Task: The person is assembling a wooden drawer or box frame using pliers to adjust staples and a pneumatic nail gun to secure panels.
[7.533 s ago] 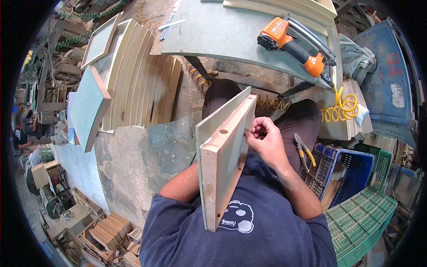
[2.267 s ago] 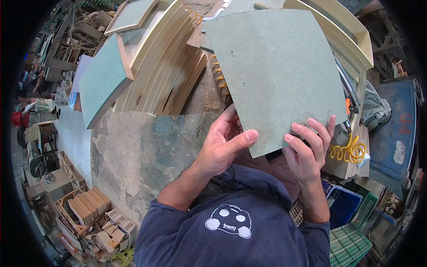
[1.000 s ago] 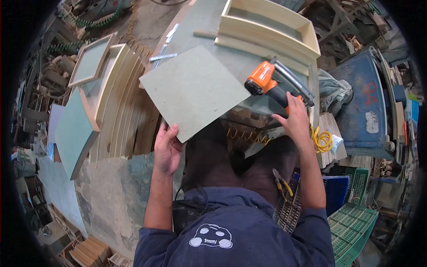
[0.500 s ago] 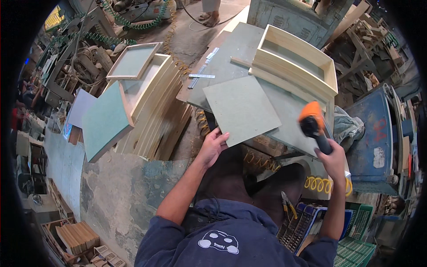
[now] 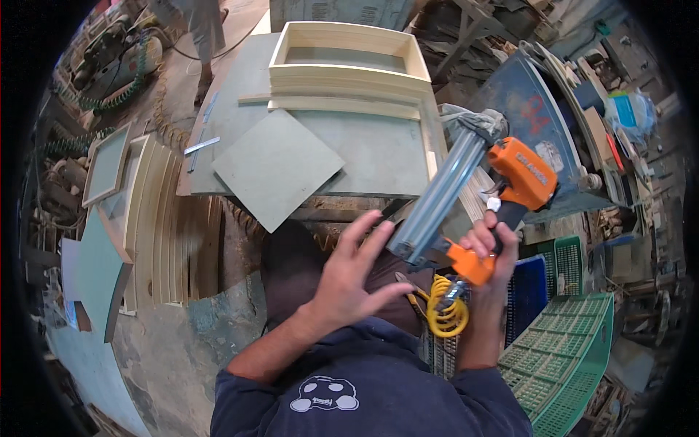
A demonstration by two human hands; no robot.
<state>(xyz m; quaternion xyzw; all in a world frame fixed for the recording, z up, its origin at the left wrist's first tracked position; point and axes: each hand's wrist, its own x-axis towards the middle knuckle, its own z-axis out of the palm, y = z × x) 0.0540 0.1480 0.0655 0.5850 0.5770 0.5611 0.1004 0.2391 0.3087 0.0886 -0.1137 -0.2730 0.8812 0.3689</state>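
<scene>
Now the nailer [image 5: 477, 193] is up in front of your chest, with its long magazine running from lower left to upper right. Your right hand [image 5: 489, 244] is clamped on its grip. Your left hand [image 5: 353, 280], fingers spread and holding nothing, is just beside the magazine's lower end. The green panel [image 5: 277, 166] lies on the bench [image 5: 378, 156] further ahead.

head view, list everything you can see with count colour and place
nail gun: 1, orange and grey, lifted over the lap, in the right hand
coiled hose: 1, yellow, hanging under the gun
square panel: 1, grey-green, on the table's near edge
table: 1, grey-green top, ahead
wooden frame: 1, pale, on the table's far side
leaning frames: a row, pale wood, on the floor at left
crates: several, green and blue, lower right
left hand: open, fingers spread, beside the gun's magazine
right hand: gripping the gun's handle
</scene>
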